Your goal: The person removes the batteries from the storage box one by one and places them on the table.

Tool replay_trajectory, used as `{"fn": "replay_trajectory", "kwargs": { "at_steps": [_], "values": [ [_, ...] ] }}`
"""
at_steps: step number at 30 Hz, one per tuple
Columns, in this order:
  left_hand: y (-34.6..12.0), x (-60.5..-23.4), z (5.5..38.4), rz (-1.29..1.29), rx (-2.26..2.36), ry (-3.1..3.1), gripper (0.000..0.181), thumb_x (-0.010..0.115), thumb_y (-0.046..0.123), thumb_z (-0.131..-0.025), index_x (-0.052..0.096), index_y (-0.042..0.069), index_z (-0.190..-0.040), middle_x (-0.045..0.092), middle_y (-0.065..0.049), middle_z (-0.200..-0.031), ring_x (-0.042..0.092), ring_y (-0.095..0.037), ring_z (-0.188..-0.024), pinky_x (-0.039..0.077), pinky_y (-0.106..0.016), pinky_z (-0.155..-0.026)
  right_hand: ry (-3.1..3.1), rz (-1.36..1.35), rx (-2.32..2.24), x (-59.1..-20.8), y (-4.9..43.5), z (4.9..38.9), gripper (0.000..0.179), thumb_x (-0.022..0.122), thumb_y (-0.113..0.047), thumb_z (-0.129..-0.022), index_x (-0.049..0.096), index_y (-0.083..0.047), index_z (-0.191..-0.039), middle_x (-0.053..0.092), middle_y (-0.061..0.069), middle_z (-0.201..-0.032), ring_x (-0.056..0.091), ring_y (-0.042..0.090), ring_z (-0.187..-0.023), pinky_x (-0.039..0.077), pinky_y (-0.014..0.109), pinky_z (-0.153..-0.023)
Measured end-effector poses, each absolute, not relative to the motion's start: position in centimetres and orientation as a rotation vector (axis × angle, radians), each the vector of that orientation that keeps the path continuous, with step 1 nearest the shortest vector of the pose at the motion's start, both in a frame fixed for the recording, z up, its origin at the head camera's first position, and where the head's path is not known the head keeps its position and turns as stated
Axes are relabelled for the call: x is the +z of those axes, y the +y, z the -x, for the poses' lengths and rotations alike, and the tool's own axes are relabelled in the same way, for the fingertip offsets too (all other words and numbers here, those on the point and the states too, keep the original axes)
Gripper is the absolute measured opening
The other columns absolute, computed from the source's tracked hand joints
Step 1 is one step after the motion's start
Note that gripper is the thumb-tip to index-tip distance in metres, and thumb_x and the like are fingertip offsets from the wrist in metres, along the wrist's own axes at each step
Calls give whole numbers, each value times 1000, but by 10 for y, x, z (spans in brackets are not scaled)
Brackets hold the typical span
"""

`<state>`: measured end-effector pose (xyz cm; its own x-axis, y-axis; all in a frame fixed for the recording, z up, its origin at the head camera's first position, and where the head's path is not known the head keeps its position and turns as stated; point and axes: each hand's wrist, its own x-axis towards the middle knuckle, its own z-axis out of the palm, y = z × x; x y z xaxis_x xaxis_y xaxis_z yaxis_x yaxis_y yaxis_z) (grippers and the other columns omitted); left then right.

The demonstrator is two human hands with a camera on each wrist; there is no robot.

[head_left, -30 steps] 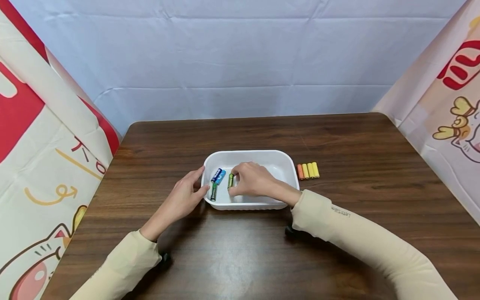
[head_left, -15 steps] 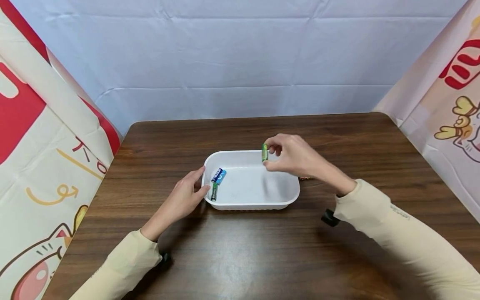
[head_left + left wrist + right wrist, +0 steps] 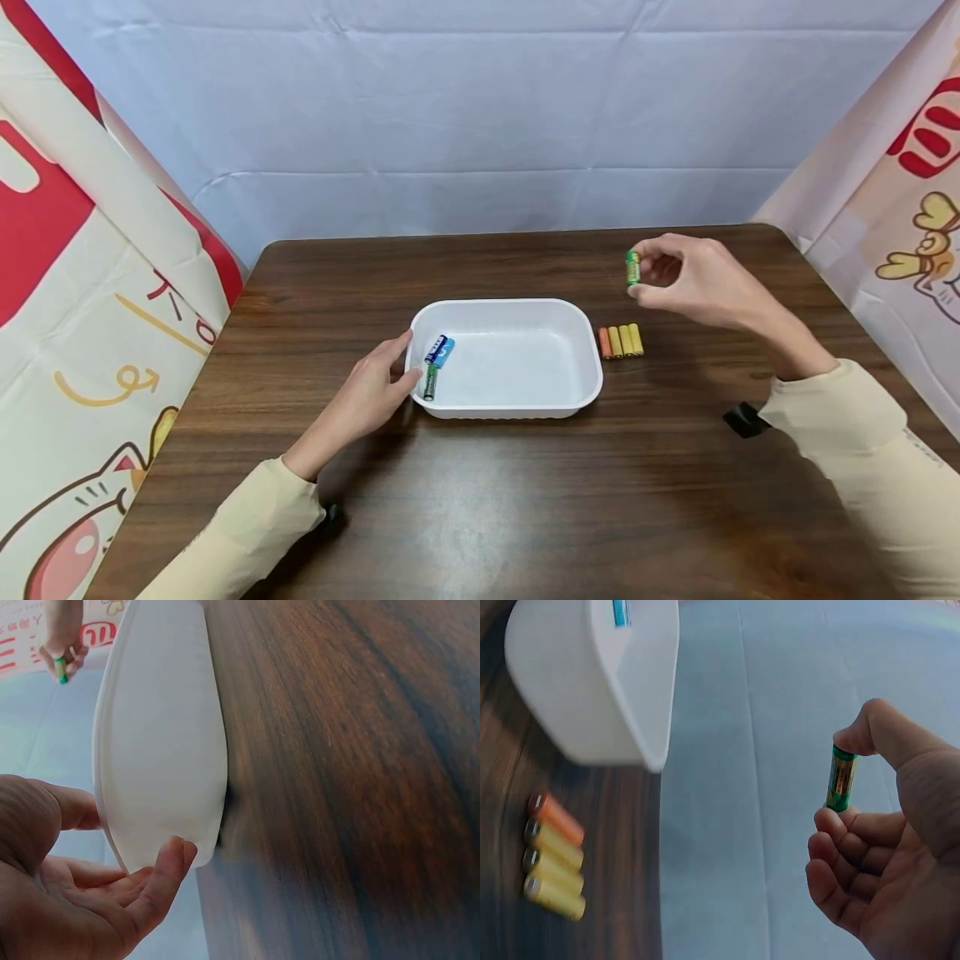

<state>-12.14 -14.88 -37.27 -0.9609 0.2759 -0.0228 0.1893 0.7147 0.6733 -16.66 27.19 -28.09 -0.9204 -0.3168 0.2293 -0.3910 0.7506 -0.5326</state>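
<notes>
Toward the desk's (image 3: pixel 465 492) far right corner, the right hand (image 3: pixel 705 279) is pinching a battery (image 3: pixel 633 268) by its ends, green and gold showing.

Right sleeve (image 3: pixel 873 454), sliced off by the head view's edge! Print on the pinched green battery (image 3: pixel 633 268), too small to read! From the left wrist, the white tray (image 3: pixel 161 727) hides its own inside; from the right, the top edge chops a blue battery (image 3: pixel 621 612).

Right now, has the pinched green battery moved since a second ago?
Yes: the pinched green battery went rightward, from inside the white tray to past its right end.
</notes>
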Motion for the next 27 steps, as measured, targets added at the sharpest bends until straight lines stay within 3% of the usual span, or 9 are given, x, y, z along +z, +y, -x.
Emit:
{"fn": "replay_trajectory", "kwargs": {
  "at_steps": [14, 22, 27],
  "values": [
    [-150, -372, 122, -371, 1063, 2801, 64, 63, 15, -103, 37, -1, -158, 48, -21, -153, 61, -29, -109, 51, -46, -91, -2965, -554, 898, -338, 340, 171, 35, 77, -7, -88, 65, 0, -120, 65, 8, -99, 59, 13, -84, 45, 17, -72],
    [-149, -373, 122, -370, 1058, 2801, 63, 63, 16, -103, 37, -1, -158, 50, -21, -151, 62, -29, -109, 52, -45, -89, -3063, -585, 793, -365, 348, 173, 49, 78, -13, -89, 62, 8, -130, 67, 9, -107, 62, 22, -93, 49, 27, -76],
    [-149, -373, 122, -361, 1052, 2801, 64, 64, 16, -102, 38, -1, -158, 49, -21, -152, 61, -30, -110, 52, -45, -90, -3086, -605, 761, -376, 347, 174, 49, 79, -12, -87, 63, 8, -130, 67, 9, -106, 61, 23, -92, 49, 34, -76]
  ]
}}
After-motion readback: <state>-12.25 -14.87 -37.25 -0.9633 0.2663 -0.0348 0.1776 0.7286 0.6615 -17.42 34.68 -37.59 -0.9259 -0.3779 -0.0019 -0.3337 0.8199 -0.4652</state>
